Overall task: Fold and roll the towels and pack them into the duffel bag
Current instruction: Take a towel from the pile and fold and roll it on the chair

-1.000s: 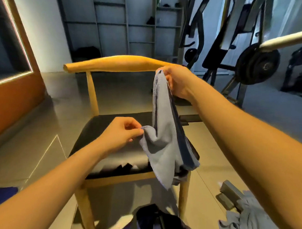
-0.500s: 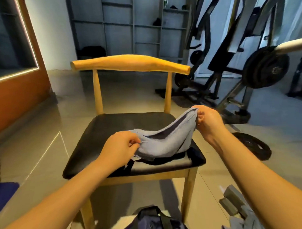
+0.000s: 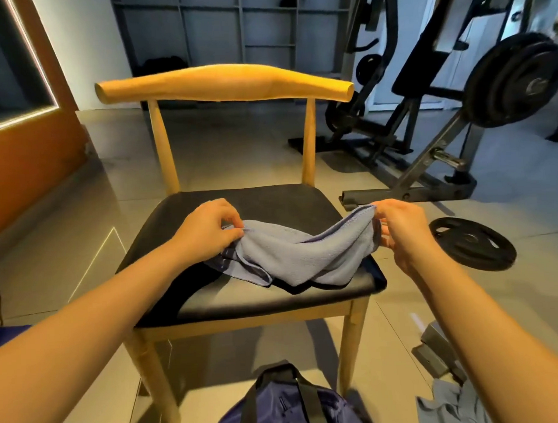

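Left hand (image 3: pixel 208 229): pinches one towel (image 3: pixel 292 258) end, chair seat (image 3: pixel 271 199) left side.
Right hand (image 3: pixel 398 229): pinches the other end, right edge.
Progress: folding looks barely begun; rolling and duffel bag (image 3: pixel 287 407) packing remain.

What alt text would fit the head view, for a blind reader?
A person's left hand and right hand each pinch one end of a grey-blue towel sagging onto a wooden chair's black seat. A dark blue duffel bag lies on the floor nearer; gym machines stand behind.
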The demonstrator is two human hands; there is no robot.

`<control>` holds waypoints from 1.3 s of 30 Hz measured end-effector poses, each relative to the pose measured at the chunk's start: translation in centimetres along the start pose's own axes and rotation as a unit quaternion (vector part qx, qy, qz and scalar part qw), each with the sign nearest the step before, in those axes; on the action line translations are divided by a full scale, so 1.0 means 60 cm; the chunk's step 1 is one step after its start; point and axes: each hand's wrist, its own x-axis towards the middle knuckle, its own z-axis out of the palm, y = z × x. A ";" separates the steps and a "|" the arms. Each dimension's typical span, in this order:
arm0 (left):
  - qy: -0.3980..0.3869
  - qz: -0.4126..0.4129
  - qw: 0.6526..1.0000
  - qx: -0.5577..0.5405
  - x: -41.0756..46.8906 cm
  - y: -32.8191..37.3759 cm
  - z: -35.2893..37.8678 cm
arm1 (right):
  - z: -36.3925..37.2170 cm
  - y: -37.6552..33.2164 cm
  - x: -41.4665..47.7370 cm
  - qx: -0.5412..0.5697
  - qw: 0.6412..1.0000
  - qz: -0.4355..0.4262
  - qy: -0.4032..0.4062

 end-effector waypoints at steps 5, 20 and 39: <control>-0.123 -0.051 0.988 -0.073 0.035 -0.008 0.003 | 0.002 0.009 0.012 0.001 1.000 0.009 -0.001; -0.080 -0.031 0.983 -0.162 0.028 0.006 -0.012 | 0.002 0.020 0.022 0.000 0.999 0.013 -0.032; 0.026 0.134 0.986 0.098 -0.010 0.016 0.024 | -0.001 0.009 0.008 0.004 0.999 0.007 -0.040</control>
